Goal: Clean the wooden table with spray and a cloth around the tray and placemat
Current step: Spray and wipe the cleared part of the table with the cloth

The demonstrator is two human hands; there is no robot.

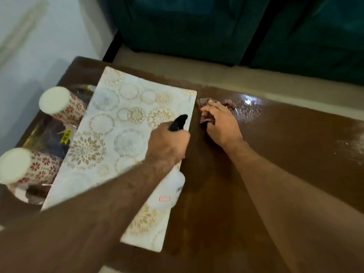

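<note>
Left hand [167, 144] grips the spray [171, 186]; right hand [220, 123] presses the cloth [206, 113] on the bench [275, 144]. Droplets glisten unwiped beyond; wiping seems barely begun.

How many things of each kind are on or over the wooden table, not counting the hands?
Cups with red flowers: 2
Tray: 1
Placemat: 1
Spray bottle: 1
Cloth: 1
Total: 6
</note>
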